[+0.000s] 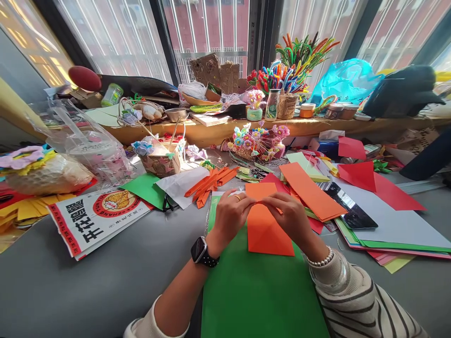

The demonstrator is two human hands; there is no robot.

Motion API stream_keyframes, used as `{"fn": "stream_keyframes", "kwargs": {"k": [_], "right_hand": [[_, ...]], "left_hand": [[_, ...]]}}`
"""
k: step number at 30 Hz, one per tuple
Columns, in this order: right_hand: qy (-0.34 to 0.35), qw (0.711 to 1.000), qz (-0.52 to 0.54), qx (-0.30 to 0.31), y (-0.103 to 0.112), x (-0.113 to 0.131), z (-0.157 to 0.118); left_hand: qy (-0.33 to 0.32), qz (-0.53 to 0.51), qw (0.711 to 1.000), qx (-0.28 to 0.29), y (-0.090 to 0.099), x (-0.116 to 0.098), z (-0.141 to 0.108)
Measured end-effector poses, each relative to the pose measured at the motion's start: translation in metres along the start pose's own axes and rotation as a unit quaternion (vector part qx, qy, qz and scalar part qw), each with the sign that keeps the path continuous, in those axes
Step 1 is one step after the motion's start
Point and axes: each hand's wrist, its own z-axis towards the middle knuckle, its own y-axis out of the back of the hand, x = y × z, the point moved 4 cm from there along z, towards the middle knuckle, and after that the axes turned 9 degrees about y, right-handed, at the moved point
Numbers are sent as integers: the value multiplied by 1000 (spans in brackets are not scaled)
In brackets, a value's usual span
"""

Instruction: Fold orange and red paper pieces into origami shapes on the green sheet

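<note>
Pinching orange paper (269,234) over the green sheet (260,295), my left hand (227,216) and right hand (291,218) are sharing a fingertip grip, equally near; the paper's long axis is running away from me, its held edge seemingly hidden.

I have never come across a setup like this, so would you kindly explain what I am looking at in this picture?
There is no machine here: these are a person's own bare hands. The single picture comes from a camera worn on the head, looking forward and down. The left hand, on the watch side, and the right hand meet at the fingertips, pinching orange paper above a green board. Around them on the grey table lie folded orange strips, a phone on stacked paper sheets and a printed bag.
</note>
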Motion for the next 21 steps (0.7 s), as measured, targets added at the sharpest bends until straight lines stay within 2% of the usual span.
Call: {"fn": "stream_keyframes", "kwargs": {"k": [5, 7, 11, 13, 17, 21], "right_hand": [[-67, 993, -48, -90, 17, -16, -2], [-92, 990, -14, -109, 19, -18, -2], [-47, 996, 74, -29, 4, -4, 3], [-67, 993, 93, -3, -1, -1, 3], [-113, 989, 94, -9, -1, -4, 1], [-119, 990, 76, -17, 5, -10, 1]], "left_hand": [[33, 6, 999, -41, 4, 11, 0], [32, -1, 999, -37, 3, 11, -1], [7, -16, 1000, 2, -2, 4, -2], [6, -24, 1000, 12, -3, 2, -2], [27, -42, 999, 16, -4, 5, -1], [51, -60, 997, 5, 0, 13, 0]]}}
